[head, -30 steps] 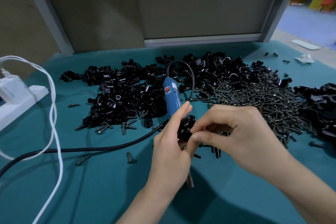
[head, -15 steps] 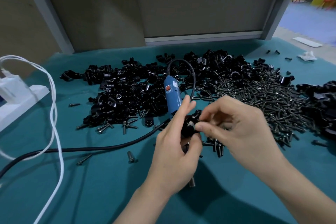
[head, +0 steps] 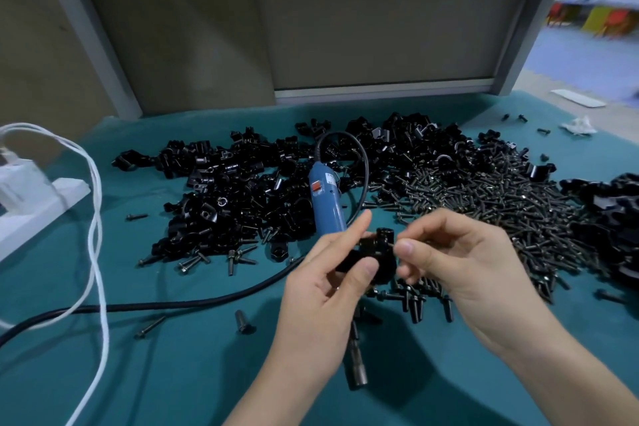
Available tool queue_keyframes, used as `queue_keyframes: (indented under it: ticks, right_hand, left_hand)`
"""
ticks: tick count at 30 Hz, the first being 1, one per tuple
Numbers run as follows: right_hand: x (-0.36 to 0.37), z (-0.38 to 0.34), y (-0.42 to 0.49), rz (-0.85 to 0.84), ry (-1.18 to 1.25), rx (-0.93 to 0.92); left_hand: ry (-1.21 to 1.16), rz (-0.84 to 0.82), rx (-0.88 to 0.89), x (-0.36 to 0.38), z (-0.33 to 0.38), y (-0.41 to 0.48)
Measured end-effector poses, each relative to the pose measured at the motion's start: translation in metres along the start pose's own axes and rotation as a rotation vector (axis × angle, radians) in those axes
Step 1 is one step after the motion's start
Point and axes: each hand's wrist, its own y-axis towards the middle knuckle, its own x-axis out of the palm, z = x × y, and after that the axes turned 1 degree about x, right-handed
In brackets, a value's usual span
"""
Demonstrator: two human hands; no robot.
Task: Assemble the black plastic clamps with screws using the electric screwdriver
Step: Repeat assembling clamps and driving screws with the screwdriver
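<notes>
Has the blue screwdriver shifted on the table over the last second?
No. The blue screwdriver lies in the same spot against the pile of black clamps, cord looped the same; only the camera view shifted.

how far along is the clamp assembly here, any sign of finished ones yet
Done: I cannot tell; a separate heap of black parts at the right may be finished clamps. In hand: the left hand holds one black clamp while the right hand feeds a screw into it. Left: driving it with the blue screwdriver, lying on the table, plus the big clamp pile and screw pile.
</notes>
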Motion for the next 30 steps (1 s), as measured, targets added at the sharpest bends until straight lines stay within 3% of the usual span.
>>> queue_keyframes:
  ticks: [6,15,25,30]
  right_hand:
    - [-0.004,0.000,-0.001,-0.049,0.070,0.008]
    - [-0.006,0.000,0.000,-0.052,-0.042,0.006]
    - [-0.014,0.004,0.003,-0.238,0.019,0.106]
    - [-0.013,0.006,0.004,-0.155,-0.045,0.046]
  left_hand:
    - [-0.128,0.014,-0.066,0.004,0.002,-0.001]
    - [-0.161,-0.028,-0.092,0.004,0.000,-0.001]
    - [-0.310,-0.055,-0.195,0.008,0.005,-0.003]
    - [-0.282,-0.062,-0.226,0.007,0.003,-0.002]
